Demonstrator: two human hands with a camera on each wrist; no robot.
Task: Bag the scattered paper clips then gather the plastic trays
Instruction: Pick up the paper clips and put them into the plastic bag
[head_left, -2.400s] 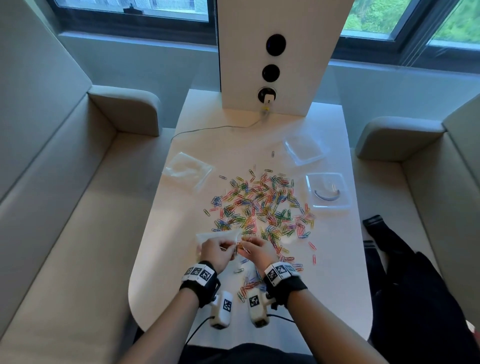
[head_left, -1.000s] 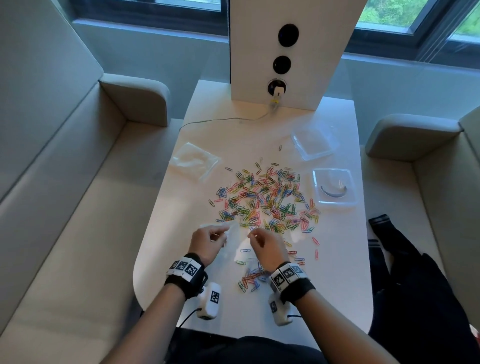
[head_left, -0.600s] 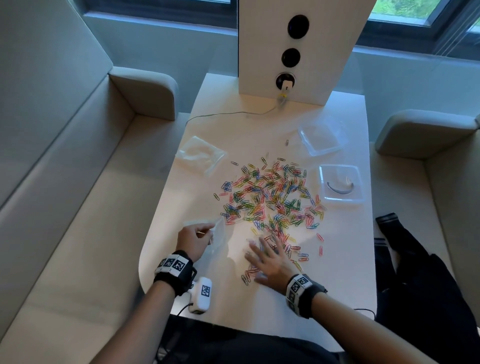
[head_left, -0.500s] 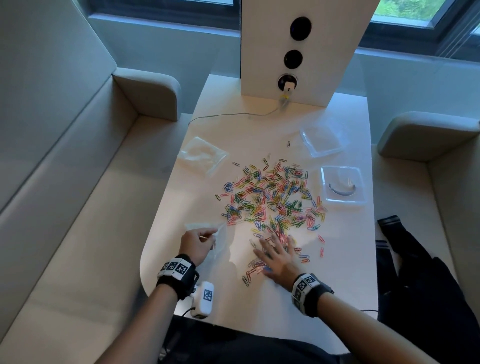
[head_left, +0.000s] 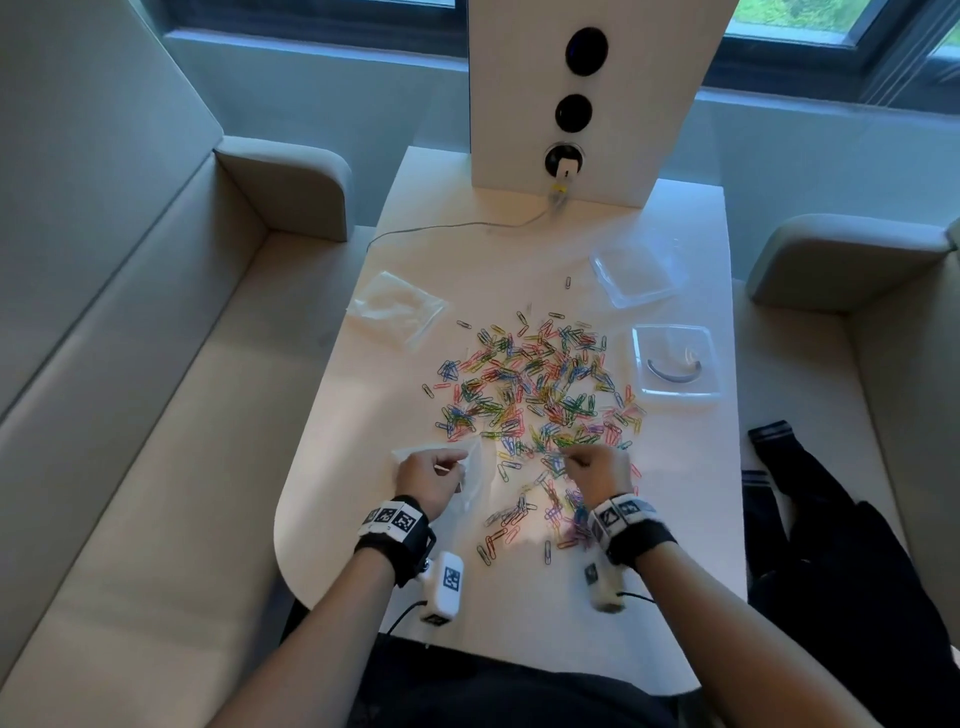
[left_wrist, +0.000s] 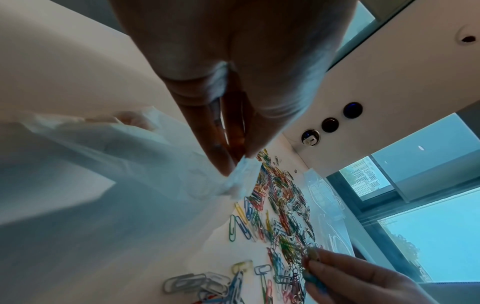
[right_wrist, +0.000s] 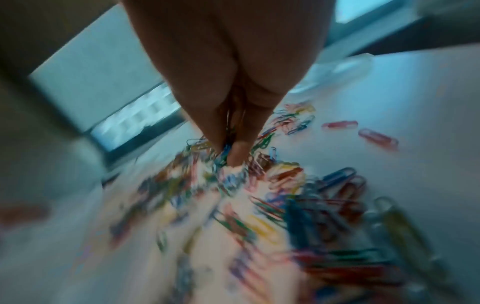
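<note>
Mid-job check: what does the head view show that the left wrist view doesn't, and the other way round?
Only the head view shows the spare bags at the table's far left, the dark curved piece inside the nearer tray, and the wrist cameras. Only the left wrist view shows the left hand's fingertips pinching the clear bag at its edge, and clips gripped in the right hand. Both show the paper clips scattered on the table and the socket panel.

Head view overhead; wrist views low, close — all share paper clips.
</note>
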